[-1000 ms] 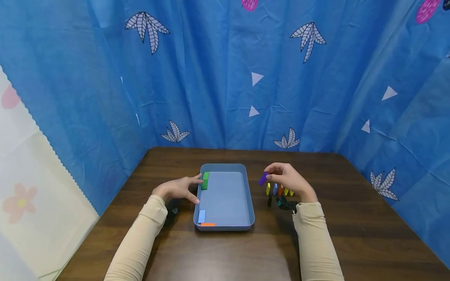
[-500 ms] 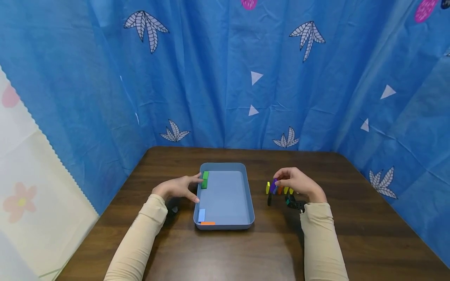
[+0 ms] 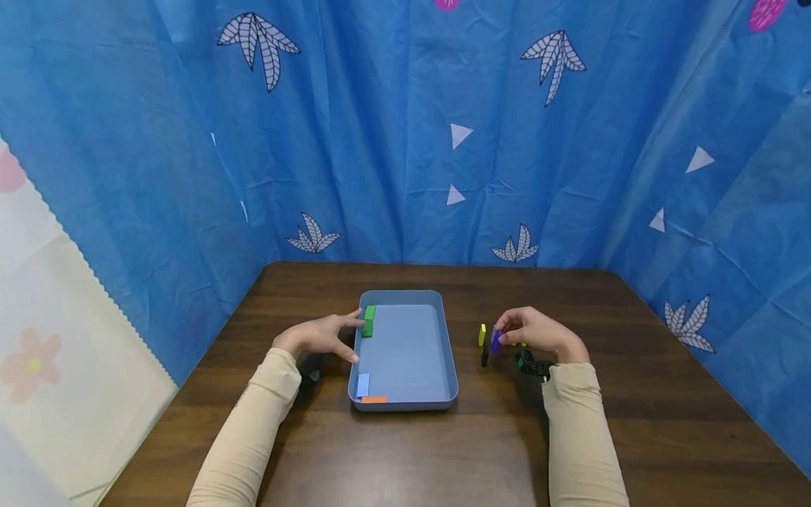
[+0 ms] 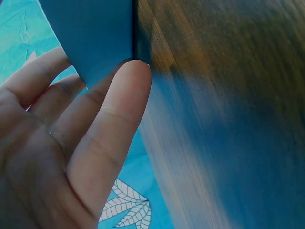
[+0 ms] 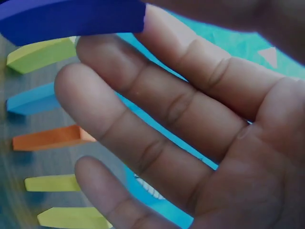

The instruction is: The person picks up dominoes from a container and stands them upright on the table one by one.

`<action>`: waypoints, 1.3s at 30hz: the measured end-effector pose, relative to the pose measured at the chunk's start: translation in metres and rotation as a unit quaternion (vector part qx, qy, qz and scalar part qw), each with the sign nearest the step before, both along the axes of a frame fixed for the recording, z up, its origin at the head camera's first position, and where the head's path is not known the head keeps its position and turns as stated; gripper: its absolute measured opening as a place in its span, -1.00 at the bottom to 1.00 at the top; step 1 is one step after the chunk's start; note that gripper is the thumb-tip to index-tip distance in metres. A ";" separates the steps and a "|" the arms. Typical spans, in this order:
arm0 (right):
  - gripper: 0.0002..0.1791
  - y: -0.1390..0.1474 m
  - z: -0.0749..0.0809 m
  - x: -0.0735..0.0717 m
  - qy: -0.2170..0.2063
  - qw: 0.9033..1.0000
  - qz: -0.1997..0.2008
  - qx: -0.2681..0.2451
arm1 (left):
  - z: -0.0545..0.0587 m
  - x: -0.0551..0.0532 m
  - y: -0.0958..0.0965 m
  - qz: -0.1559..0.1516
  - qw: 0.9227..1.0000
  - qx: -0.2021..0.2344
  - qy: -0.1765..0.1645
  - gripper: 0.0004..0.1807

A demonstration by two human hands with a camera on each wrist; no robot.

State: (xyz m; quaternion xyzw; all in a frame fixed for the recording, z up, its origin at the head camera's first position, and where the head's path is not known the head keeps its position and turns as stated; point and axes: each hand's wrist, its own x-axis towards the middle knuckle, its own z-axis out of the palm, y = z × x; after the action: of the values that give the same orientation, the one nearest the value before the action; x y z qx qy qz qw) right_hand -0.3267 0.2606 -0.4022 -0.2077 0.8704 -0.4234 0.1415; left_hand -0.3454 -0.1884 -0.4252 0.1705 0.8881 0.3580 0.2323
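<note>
My right hand [image 3: 537, 331] pinches a purple domino block [image 3: 496, 341] between thumb and fingertips, low over the table. In the right wrist view it lies across the top, with a row of upright dominoes beside it: a yellow-green domino [image 5: 40, 53], a blue domino [image 5: 32, 98], an orange domino [image 5: 50, 137] and more yellow ones. A narrow black upright piece [image 3: 485, 353] stands close to the purple block in the head view. My left hand [image 3: 319, 336] is at the left wall of a blue-grey tray [image 3: 451, 366], fingers spread and grasping nothing.
Inside the tray, green blocks [image 3: 368, 322] lie along the left wall. A light-blue block [image 3: 363, 385] and an orange block [image 3: 374, 400] are in its near left corner. Blue curtains [image 3: 405, 141] surround the back and sides of the brown wooden table [image 3: 405, 458].
The right hand has moved right and toward the person, bringing the purple domino from left of the row to just in front of it. The left hand stays in place.
</note>
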 end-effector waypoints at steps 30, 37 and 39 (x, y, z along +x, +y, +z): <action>-0.83 -0.001 -0.018 -0.011 -0.028 0.999 0.021 0.033 | 0.001 -0.002 0.001 -0.010 1.000 -0.009 0.009 0.00; -0.83 -0.003 -0.016 -0.009 -0.036 0.999 0.013 0.031 | 0.002 -0.001 0.001 -0.011 1.000 -0.016 0.008 0.01; -0.81 -0.003 -0.013 -0.007 -0.038 0.999 0.010 0.031 | 0.001 -0.001 0.002 -0.011 1.000 -0.018 0.007 0.01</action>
State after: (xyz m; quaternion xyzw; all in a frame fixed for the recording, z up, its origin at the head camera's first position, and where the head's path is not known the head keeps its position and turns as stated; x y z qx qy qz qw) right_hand -0.3338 0.2580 -0.4157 -0.1960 0.8750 -0.4021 0.1851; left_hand -0.3462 -0.1867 -0.4239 0.1784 0.8939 0.3387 0.2331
